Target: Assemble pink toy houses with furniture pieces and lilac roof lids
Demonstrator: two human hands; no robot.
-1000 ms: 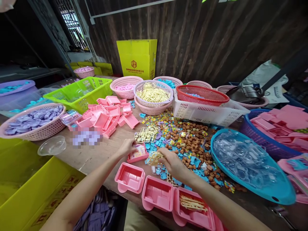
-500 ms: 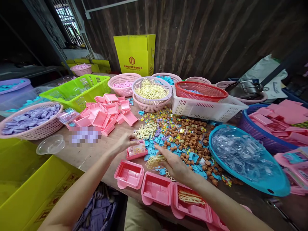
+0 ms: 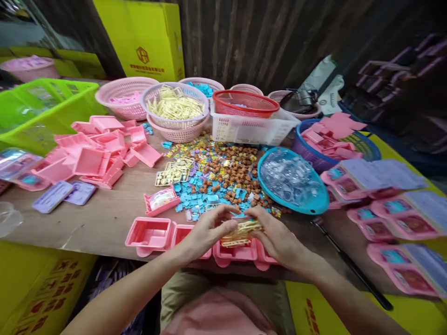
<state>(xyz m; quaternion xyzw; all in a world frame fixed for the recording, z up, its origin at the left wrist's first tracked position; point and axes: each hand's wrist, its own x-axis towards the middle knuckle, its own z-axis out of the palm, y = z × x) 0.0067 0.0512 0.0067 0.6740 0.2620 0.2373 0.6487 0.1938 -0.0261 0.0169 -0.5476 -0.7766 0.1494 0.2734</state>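
Cluttered wooden counter (image 3: 104, 218): both hands, left hand (image 3: 209, 230) and right hand (image 3: 275, 237), pinch a cream plastic sprue (image 3: 240, 229) over near pink plastic trays (image 3: 150, 235), ready for dropping in.

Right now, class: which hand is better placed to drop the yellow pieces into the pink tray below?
Probably the right hand: it grips most of the yellow pieces directly above the pink tray; the left hand only pinches their edge.

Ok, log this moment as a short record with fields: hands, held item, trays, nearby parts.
left hand: pinching the cream plastic parts sprue
right hand: gripping the same sprue
held item: cream plastic parts sprue, above the trays
trays: row of empty pink plastic trays at the table's near edge
nearby parts: scattered brown and blue small pieces; blue bowl of clear plastic covers
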